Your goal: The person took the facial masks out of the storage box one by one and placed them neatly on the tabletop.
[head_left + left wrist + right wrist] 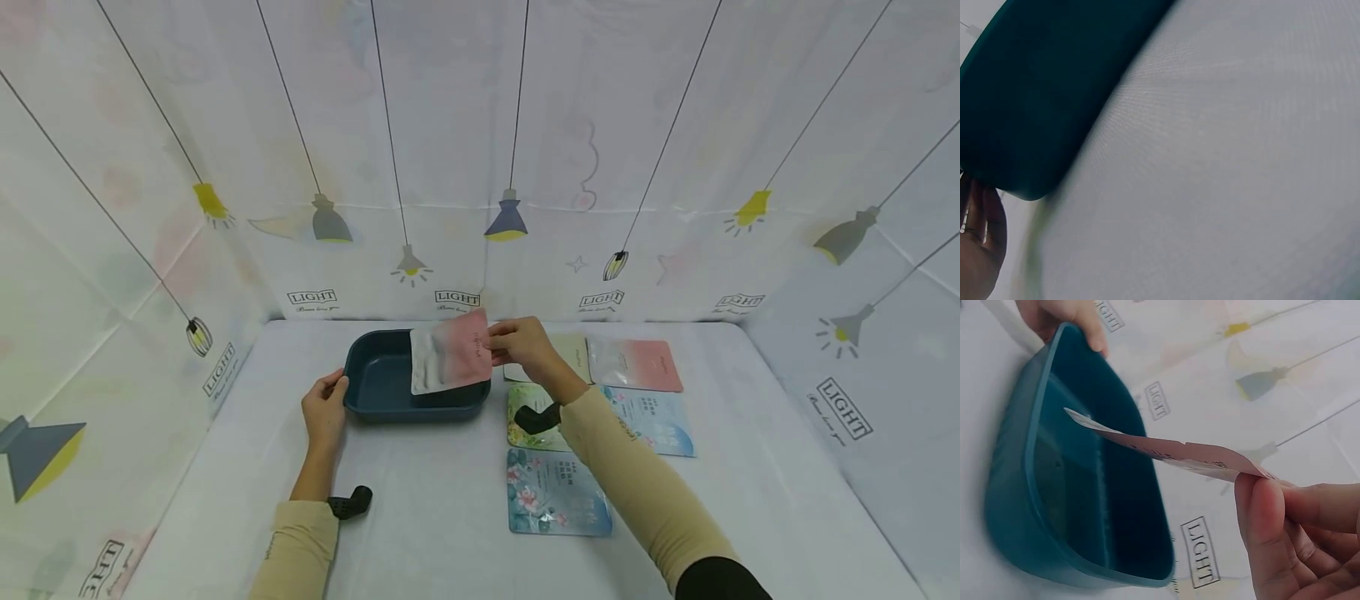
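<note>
My right hand [522, 346] pinches one end of a flat pink-and-white sachet [450, 354] between thumb and fingers. The sachet hangs tilted over the right part of a dark blue-green rectangular tub [378, 408]. Seen edge-on in the right wrist view, the sachet [1179, 453] bends slightly, its far end above the tub's opening. At the tub's left end, my left hand [326, 410] grips the rim, thumb over the edge. In the left wrist view the outer wall of the tub [1054, 94] fills the upper left, with fingers at its lower end.
Right of the tub, several sachets lie flat in rows: a cream one [572, 354], another pink-and-white one [637, 364], a green-yellow one [525, 408], a light blue one [663, 421] and a blue floral one [558, 492]. The right forearm covers parts of them. Behind the white table [427, 517] hangs a lamp-print cloth [450, 125].
</note>
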`<state>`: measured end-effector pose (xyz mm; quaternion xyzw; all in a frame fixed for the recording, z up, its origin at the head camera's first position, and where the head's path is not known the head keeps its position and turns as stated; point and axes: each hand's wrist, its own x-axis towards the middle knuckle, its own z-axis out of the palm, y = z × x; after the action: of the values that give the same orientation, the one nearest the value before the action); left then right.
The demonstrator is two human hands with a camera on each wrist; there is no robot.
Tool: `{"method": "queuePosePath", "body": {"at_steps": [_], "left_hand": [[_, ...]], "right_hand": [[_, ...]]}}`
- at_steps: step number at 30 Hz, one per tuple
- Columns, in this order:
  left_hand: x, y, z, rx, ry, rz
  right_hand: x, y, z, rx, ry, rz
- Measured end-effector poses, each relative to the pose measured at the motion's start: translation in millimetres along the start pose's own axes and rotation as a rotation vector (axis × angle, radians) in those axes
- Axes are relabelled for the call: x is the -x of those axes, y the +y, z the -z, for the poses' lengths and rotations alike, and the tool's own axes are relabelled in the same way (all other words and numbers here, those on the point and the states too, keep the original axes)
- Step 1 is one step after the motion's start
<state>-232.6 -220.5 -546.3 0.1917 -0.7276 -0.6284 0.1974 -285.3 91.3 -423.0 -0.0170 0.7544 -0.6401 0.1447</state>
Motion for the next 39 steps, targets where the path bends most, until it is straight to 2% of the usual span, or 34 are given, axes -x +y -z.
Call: {"method": "queuePosePath", "body": {"at_steps": [5, 18, 27, 39], "left_hand": [[-0.4, -0.1, -0.1, -0.01, 0.005, -0.021], [0.3, -0.9, 0.8, -0.018, -0.007, -0.016], [1.8, -0.2, 1.4, -0.011, -0.017, -0.024], [0.6, -0.5, 1.3, -0.023, -0.011, -0.014]], "right_hand": [[5.9, -3.4, 10.0, 0.001, -0.011, 0.025], [27.1, -13.1, 39.9, 0.024, -0.014, 0.035], [42.9, -5.7, 69.4, 0.018, 0.0, 0.058], [67.2, 4.1, 103.0, 0.067, 0.017, 0.089]]}}
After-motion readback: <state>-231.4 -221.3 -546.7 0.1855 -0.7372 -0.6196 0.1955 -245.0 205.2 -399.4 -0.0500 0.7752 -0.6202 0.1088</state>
